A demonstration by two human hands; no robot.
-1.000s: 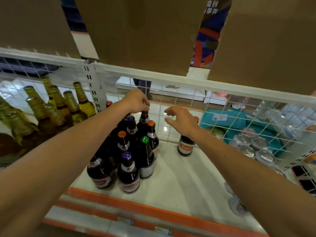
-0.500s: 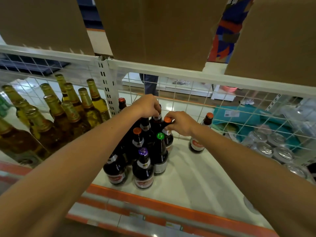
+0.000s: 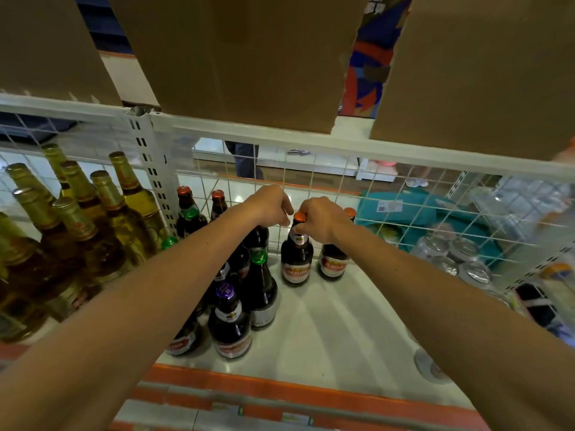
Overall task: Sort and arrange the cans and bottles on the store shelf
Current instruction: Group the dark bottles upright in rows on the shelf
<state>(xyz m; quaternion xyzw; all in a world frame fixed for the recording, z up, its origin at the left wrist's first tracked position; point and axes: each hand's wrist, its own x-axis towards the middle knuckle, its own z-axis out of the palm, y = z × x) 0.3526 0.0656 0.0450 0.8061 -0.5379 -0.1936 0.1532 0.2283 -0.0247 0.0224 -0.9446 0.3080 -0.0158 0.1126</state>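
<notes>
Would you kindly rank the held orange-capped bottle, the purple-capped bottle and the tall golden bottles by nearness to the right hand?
1. The orange-capped bottle: gripped at its neck by the right hand.
2. The purple-capped bottle: left of the hand, toward the front of the shelf.
3. The tall golden bottles: far left, beyond the upright post.

On the white shelf floor (image 3: pixel 326 331), a cluster of dark glass bottles (image 3: pixel 230 325) stands left of centre. An orange-capped dark bottle (image 3: pixel 297 259) is just to its right, with a second dark labelled bottle (image 3: pixel 333 262) beside that, both before the white wire-mesh back (image 3: pixel 311 181). Tall foil-topped pale bottles (image 3: pixel 93 219) fill the bay left of the white slotted upright post (image 3: pixel 152 169), silver-topped cans (image 3: pixel 451 253) sit behind mesh at right, and brown cardboard boxes (image 3: pixel 242 57) rest on the shelf above.
</notes>
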